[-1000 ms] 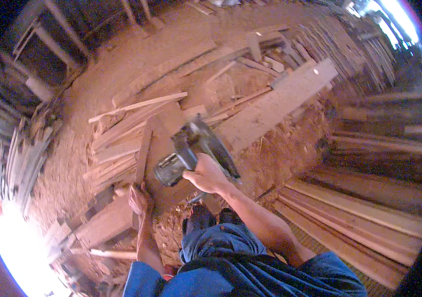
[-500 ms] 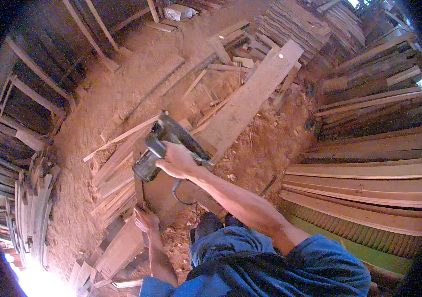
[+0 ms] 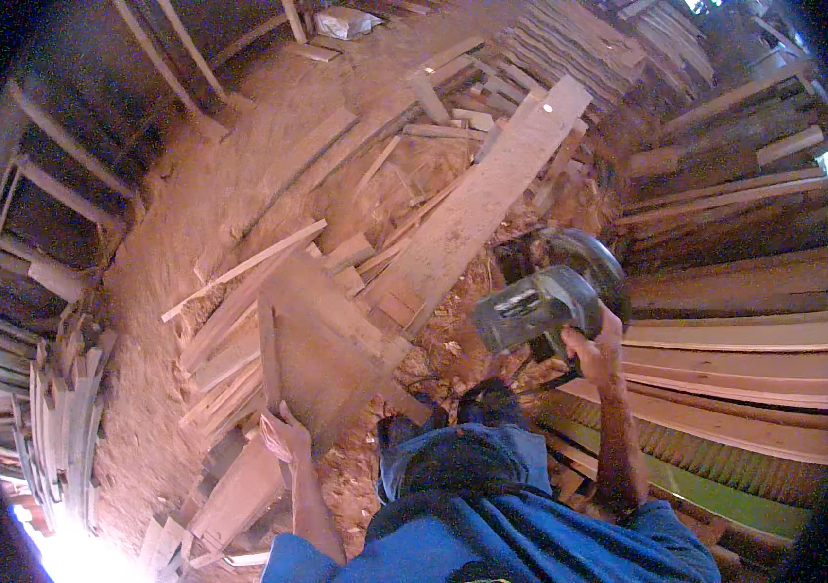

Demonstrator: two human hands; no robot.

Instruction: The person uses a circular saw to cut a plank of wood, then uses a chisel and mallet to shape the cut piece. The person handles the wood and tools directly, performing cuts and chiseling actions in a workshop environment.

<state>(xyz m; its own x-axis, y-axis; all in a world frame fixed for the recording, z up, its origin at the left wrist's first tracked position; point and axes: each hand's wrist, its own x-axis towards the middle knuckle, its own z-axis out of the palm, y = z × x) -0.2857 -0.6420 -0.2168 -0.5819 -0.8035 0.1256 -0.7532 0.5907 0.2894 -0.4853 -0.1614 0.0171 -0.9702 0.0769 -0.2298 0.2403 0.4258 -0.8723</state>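
In my right hand (image 3: 597,350) is a dark circular saw (image 3: 535,309), gripped by its handle and held off to the right, above the chip-strewn ground. Its motor housing points left and a rounded dark guard shows behind it. A brown wooden board (image 3: 331,355) lies in front of me, with a narrow wooden strip (image 3: 268,355) along its left edge. At the near end of that strip rests my left hand (image 3: 286,437), fingers apart and touching the wood. Whether they press on the strip or the board, I cannot tell.
A long wide plank (image 3: 492,189) slants away over scrap wood. Loose boards (image 3: 229,340) lie left of the work. Stacked planks (image 3: 735,364) fill the right side, above a green-edged ribbed piece (image 3: 725,496). Upright slats (image 3: 69,418) lean at far left.
My right hand has swung the circular saw from above the board over to the right, uncovering the board. My left hand stays near the strip, its fingers looser.
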